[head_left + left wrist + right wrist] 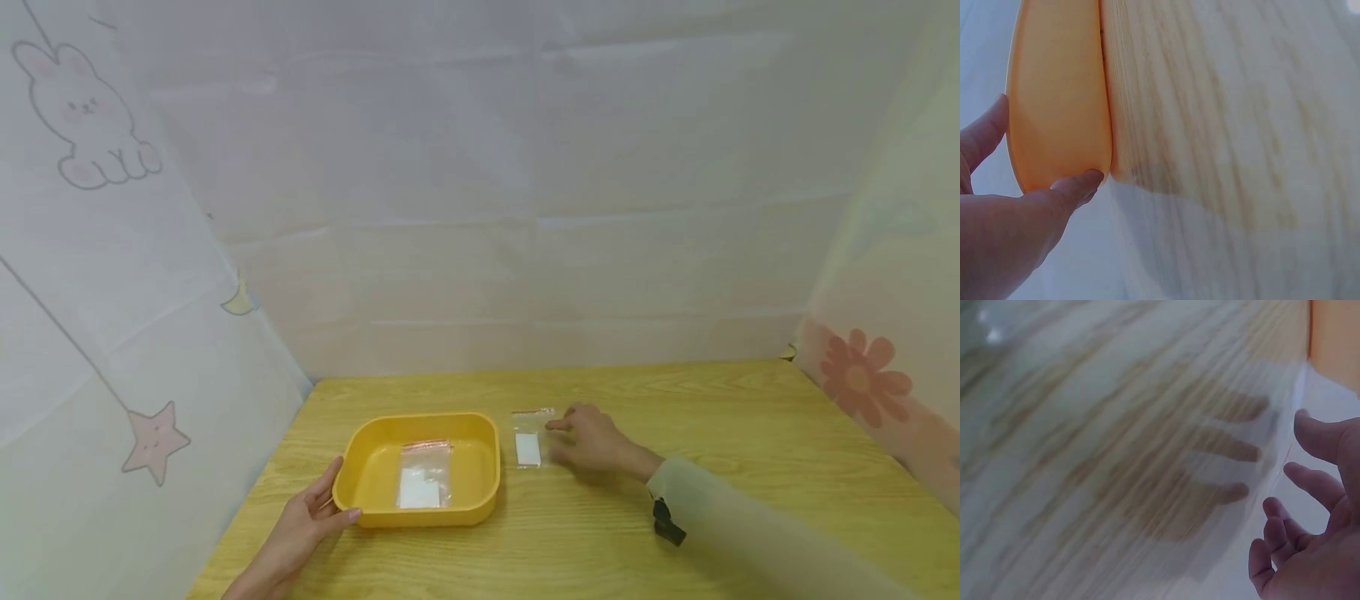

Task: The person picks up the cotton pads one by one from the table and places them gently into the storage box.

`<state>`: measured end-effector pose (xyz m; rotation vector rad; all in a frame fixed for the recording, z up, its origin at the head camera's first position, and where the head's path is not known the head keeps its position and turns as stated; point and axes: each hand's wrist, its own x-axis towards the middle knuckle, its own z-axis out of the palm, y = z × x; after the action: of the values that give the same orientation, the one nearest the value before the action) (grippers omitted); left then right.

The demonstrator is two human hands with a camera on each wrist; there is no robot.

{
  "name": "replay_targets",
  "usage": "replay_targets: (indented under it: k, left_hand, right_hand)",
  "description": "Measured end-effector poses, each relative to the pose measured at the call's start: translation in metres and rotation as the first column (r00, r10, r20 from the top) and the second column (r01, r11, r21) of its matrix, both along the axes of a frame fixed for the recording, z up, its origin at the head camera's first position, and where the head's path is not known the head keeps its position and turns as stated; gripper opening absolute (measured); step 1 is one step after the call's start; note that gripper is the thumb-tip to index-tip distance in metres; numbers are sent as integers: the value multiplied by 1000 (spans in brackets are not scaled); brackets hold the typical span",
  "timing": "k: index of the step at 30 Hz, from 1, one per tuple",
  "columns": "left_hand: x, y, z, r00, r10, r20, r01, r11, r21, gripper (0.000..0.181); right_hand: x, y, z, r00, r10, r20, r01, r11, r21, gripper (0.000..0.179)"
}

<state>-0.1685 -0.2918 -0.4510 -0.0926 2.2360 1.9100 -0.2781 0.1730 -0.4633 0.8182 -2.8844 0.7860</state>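
A yellow plastic tray (480,512) with raised walls sits on the table, left of the middle. My left hand (296,533) holds its left end, the thumb at the near corner and the fingers along the outer wall. The left wrist view shows that hand (1016,225) against the tray's orange-looking side (1060,94). Inside the tray lies a clear zip bag (423,475) with white contents. To the tray's right, a second zip bag (528,450) with a white piece lies flat. Just right of it hovers my right hand (596,442), fingers spread and loosely bent, holding nothing.
The wood-grain table (600,533) reaches back to a pale cloth wall (525,275). More cloth with printed figures closes off the left and right sides. A dark clip-like item (667,522) is on the right sleeve.
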Motion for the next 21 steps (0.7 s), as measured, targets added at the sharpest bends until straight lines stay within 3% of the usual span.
replay_targets:
  k: [4, 10, 21]
  left_hand:
    - [-1, 0, 0, 1000, -4, 0, 4, 1000, -1, 98]
    - [0, 0, 0, 1000, 0, 6, 0, 1000, 16, 98]
    - [0, 1, 2, 1000, -2, 5, 2, 1000, 27, 98]
  right_hand:
    - [2, 2, -2, 998, -61, -4, 61, 994, 86, 48]
    - [7, 10, 3, 998, -58, 18, 55, 990, 130, 50]
    - [12, 25, 0, 998, -27, 55, 25, 999, 34, 58]
